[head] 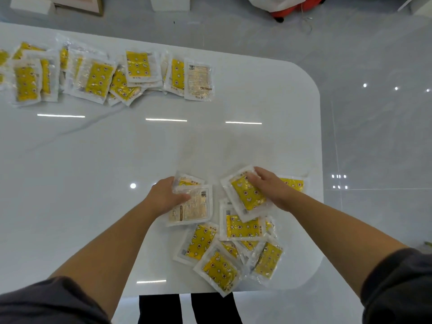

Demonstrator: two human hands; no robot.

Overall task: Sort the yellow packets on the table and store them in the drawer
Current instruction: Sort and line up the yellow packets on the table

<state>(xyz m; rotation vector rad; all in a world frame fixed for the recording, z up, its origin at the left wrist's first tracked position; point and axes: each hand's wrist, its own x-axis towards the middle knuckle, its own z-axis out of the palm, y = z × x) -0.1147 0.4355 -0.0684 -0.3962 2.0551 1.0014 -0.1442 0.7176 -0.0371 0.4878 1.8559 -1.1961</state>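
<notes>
1. Left hand (168,195) grips a small stack of label-side-up packets (194,206); right hand (271,185) curls over yellow-face packet (247,194) atop near heap (219,265).
2. Far row (98,76) lies overlapped along table (140,148) back edge.
3. Drawer not in view; nothing visibly stored; sorting judged early.

yellow packets (247,197): bright yellow with little white stars and moons and dark red flowers; see-through whitish edges.
turned-over packet (195,208): pale tan with tiny dark print and a brown stripe.
table (163,146): shiny white with thin grey lines.
floor (374,136): light grey.
sleeves (46,300): dark grey.
trousers (210,309): black.
</notes>
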